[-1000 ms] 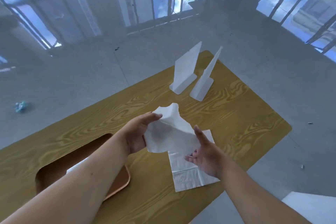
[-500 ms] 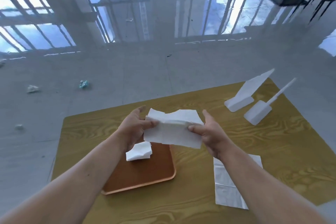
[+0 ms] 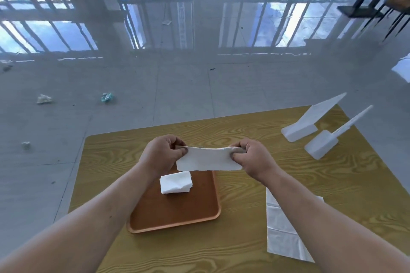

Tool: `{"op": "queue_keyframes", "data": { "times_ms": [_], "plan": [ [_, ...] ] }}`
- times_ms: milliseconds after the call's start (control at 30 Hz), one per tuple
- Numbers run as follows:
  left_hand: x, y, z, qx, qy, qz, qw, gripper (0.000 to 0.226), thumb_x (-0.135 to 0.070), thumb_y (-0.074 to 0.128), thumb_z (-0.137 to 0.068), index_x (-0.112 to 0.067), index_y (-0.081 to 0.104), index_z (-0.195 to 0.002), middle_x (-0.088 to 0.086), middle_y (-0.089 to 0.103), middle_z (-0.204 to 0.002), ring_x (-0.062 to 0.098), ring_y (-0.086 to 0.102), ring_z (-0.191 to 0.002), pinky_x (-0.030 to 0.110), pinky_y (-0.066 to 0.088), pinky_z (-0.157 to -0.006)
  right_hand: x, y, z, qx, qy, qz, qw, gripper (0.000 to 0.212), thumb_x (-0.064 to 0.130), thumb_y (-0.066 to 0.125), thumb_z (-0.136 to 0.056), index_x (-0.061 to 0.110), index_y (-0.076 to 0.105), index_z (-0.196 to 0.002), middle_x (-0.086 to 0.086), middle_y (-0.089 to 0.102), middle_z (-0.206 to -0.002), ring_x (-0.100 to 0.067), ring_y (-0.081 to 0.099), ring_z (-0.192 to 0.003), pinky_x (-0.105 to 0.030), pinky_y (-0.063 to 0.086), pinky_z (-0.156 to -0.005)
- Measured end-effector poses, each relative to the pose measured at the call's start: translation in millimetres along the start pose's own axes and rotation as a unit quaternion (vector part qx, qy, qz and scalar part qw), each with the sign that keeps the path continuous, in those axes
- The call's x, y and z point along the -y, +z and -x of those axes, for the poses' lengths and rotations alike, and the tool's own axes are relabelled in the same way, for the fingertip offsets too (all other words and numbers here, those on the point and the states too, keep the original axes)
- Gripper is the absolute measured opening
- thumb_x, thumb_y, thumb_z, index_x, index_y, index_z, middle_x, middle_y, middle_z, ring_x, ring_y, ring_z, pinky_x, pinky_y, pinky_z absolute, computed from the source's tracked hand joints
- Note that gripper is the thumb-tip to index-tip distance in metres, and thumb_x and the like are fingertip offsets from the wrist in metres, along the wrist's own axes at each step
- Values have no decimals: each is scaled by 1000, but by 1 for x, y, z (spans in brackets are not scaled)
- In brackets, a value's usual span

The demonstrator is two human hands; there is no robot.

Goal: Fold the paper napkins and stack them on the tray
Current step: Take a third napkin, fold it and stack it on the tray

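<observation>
Above the far end of the brown tray (image 3: 177,217), the left hand (image 3: 160,156) pinches the left end of a folded paper napkin (image 3: 207,159), its grip closed on the paper. The napkin stretches level between both hands, held clear of the table (image 3: 244,250). The right hand (image 3: 255,158) grips the right end, fingers curled shut around it. Below, a small folded napkin (image 3: 175,182) lies on the tray. Further right, an unfolded napkin (image 3: 281,235) lies flat on the table, partly hidden by the right forearm.
</observation>
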State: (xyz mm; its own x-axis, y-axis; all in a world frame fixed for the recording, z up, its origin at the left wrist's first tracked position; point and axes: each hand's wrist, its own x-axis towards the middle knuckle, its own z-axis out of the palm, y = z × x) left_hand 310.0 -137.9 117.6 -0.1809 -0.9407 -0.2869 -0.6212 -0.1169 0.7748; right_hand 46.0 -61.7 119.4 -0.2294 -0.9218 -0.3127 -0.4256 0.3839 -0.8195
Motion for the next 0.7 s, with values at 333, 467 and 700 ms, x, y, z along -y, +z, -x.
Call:
{"op": "queue_keyframes", "data": {
  "times_ms": [333, 467, 700],
  "plan": [
    [-15, 5, -11, -97, 50, -112, 988, 37, -44, 71, -91, -26, 59, -121, -7, 53, -116, 16, 47, -112, 33, 38, -93, 8, 2, 5, 122, 41, -79, 989, 20, 22, 71, -93, 4, 67, -85, -4, 65, -82, -19, 57, -75, -33, 48, -71],
    [-12, 9, -5, -48, -51, -86, 994, 53, -68, 62, -89, -28, 50, -122, -8, 70, -91, 15, 69, -79, 36, 52, -65, 15, 11, 10, 150, 121, -410, 891, 10, 11, 63, -99, 5, 60, -106, -21, 71, -110, -32, 72, -101, -46, 59, -94],
    [-16, 17, 13, 251, -201, 285, 903, 94, -93, 56, -68, -17, 64, -123, 10, 72, -87, 20, 66, -65, 30, 55, -58, 20, 30, 13, 150, 114, -499, 846, 20, 14, 62, -99, 7, 58, -117, -18, 68, -110, -28, 71, -100, -40, 62, -85]
  ]
}}
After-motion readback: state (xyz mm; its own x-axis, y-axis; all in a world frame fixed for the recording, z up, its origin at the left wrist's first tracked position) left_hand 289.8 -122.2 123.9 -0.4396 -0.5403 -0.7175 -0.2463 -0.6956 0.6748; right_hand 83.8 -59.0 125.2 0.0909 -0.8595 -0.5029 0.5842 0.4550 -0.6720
